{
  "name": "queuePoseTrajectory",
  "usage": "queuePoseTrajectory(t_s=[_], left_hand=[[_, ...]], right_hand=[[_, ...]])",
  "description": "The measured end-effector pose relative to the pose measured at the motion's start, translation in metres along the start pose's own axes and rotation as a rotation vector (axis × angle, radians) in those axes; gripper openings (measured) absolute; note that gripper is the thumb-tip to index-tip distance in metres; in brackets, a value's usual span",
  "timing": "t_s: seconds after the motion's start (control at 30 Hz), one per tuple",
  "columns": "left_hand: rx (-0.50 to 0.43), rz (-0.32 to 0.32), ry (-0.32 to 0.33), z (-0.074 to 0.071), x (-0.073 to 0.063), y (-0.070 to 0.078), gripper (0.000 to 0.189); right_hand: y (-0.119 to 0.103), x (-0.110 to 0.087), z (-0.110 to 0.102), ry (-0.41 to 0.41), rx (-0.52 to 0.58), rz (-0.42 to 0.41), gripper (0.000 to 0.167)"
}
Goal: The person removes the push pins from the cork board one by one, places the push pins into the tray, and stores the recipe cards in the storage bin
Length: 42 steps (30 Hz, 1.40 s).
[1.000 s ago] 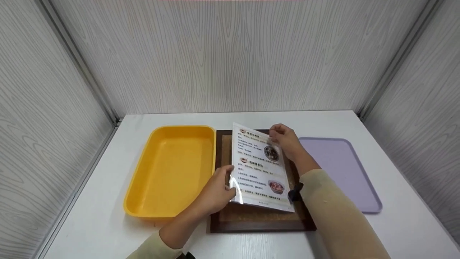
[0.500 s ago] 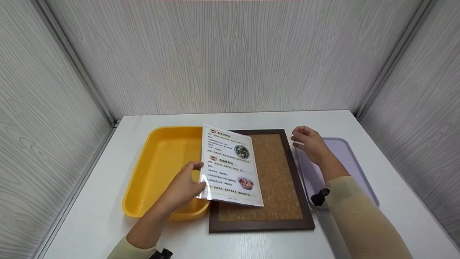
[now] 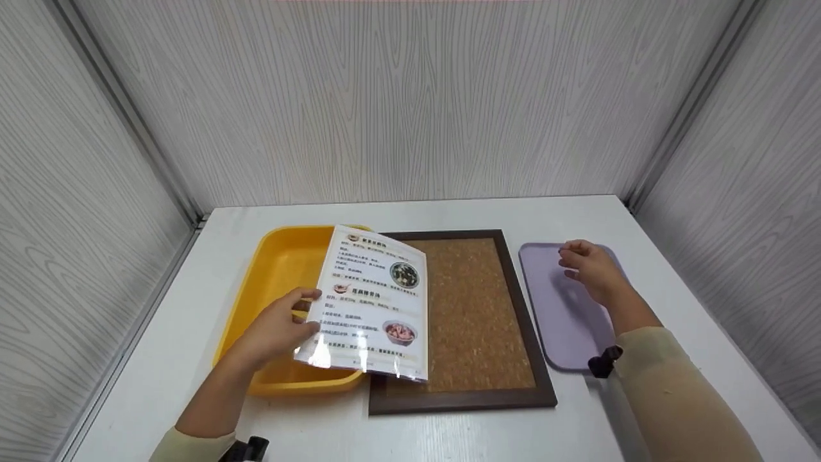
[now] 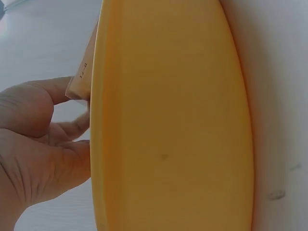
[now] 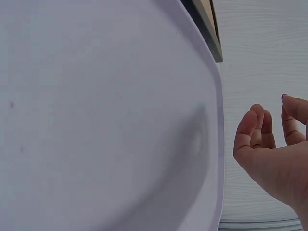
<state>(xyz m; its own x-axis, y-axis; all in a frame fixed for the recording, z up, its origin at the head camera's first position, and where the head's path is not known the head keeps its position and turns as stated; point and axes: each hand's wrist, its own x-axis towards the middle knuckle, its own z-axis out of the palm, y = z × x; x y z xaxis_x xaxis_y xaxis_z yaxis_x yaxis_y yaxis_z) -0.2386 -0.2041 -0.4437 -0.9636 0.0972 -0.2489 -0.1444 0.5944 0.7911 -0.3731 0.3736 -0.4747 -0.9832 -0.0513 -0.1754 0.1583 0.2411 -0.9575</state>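
A laminated recipe sheet (image 3: 369,305) with printed text and food pictures tilts over the yellow tray (image 3: 234,327) and the left part of a brown-framed corkboard (image 3: 474,314). My left hand (image 3: 276,327) pinches its left edge between thumb and fingers. In the left wrist view, a corner of the sheet (image 4: 83,79) shows beside the tray's rim. Above the lilac tray (image 3: 558,327), my right hand (image 3: 596,273) has its fingers bent. Its fingertips pinch a tiny dark blue thing (image 5: 284,97), mostly hidden, whose kind I cannot tell.
All three flat things lie side by side on a white table (image 3: 462,439): yellow tray left, corkboard in the middle, lilac tray right. Pale wood-grain panels (image 3: 410,102) enclose the table at the back and both sides.
My left hand has carried the sheet leftward off most of the corkboard. My right hand has let go of the sheet's upper right edge and moved right, over the lilac tray.
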Motion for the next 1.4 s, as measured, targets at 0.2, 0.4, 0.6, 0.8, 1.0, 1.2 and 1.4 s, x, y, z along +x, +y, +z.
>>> queuePoseTrajectory(t_s=[0.2, 0.4, 0.6, 0.8, 1.0, 1.2, 1.4], left_hand=[[-0.034, 0.052, -0.080, -0.018, -0.004, -0.014, 0.067], [-0.024, 0.023, -0.077, -0.040, -0.006, -0.028, 0.071], [-0.020, -0.002, -0.077, -0.062, -0.009, -0.040, 0.072], [0.038, -0.022, -0.043, -0.076, -0.014, -0.053, 0.073], [0.074, -0.014, -0.027, -0.084, -0.018, -0.061, 0.074], [0.079, -0.014, -0.018, -0.086, -0.023, -0.065, 0.074], [0.106, -0.037, 0.006, -0.078, -0.022, -0.063, 0.078]], right_hand=[[0.010, -0.005, -0.020, -0.004, -0.089, 0.013, 0.022], [0.012, -0.012, -0.029, -0.018, -0.115, 0.034, 0.015], [0.018, -0.012, -0.032, 0.001, -0.216, 0.067, 0.018], [0.037, -0.003, -0.039, 0.023, -0.306, 0.070, 0.021], [0.040, -0.001, -0.038, 0.028, -0.387, 0.058, 0.024], [0.039, -0.001, -0.037, -0.005, -0.469, 0.033, 0.024], [0.040, -0.003, -0.039, -0.012, -0.535, 0.038, 0.030]])
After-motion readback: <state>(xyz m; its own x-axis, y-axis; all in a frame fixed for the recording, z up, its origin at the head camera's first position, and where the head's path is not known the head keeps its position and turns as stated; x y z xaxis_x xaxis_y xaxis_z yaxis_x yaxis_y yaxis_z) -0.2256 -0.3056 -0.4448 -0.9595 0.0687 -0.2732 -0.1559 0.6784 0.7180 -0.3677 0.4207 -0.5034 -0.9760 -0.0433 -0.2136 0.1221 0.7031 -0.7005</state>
